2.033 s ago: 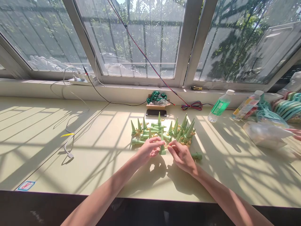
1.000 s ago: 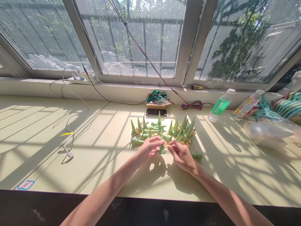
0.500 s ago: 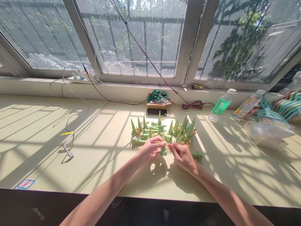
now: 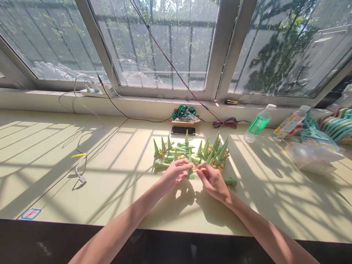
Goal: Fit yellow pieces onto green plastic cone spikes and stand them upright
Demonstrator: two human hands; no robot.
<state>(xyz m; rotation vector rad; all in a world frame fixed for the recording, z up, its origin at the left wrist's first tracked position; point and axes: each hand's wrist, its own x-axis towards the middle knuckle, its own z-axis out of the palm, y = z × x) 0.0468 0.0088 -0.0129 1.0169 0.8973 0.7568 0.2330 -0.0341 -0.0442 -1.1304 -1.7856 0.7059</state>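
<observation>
My left hand (image 4: pixel 177 171) is closed around a green cone-shaped watering spike (image 4: pixel 190 172), which points upward over the table. From the spike's side sticks out a small yellow piece (image 4: pixel 194 169), possibly a valve. The thumb and forefinger of my right hand (image 4: pixel 213 181) pinch at its outer end, the other fingers curled. Just beyond both hands lie several more green spikes (image 4: pixel 176 154), some standing, some on their sides. To the right, upright spikes with yellow pieces (image 4: pixel 220 156) are crowded together. A single green spike (image 4: pixel 231 181), partly hidden, lies beside my right hand.
A black phone (image 4: pixel 183 131) lies behind the spikes, before a small box (image 4: pixel 184 118) with green material. At right stand a green-labelled bottle (image 4: pixel 258 124), another bottle (image 4: pixel 291 123) and a plastic bag (image 4: pixel 310 157). A white cable (image 4: pixel 81 165) crosses the table's left.
My right hand's fingers have shifted slightly, the thumb and forefinger now bowed apart behind their tips. The spike in my left hand has moved a little up and left.
</observation>
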